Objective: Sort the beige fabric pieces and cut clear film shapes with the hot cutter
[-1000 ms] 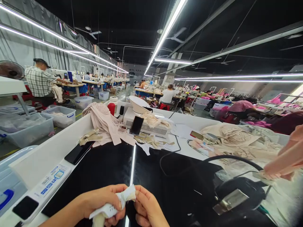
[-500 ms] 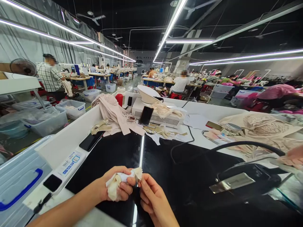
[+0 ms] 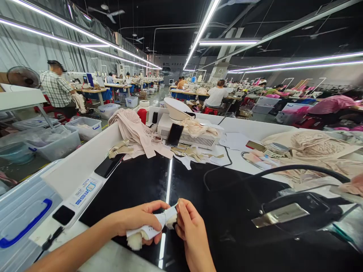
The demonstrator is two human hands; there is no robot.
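Observation:
My left hand (image 3: pixel 144 221) is closed around a small bundle of cream fabric (image 3: pixel 135 241) wrapped in white paper (image 3: pixel 147 231) with some dark print. A thin band or thread seems to circle the bundle near its upper end. My right hand (image 3: pixel 188 223) pinches that end between thumb and forefinger; its other fingers are curled. Both hands are above the glossy black tabletop (image 3: pixel 136 185). A co-worker's hand (image 3: pixel 353 186) is at the right edge, blurred, above a black device with a metal plate (image 3: pixel 280 217).
Pale pink fabric strips (image 3: pixel 133 132), a leaning phone (image 3: pixel 175 135) and a white vented box (image 3: pixel 193 139) line the back. A black phone (image 3: pixel 109 165) lies at left. Beige lace pieces (image 3: pixel 320 145) are piled at right. A black cable (image 3: pixel 208 177) crosses the tabletop.
The bundle has turned in my left hand, its paper side facing up again. My right hand stays at its upper end, a little higher and further right. The view has swung left over the second.

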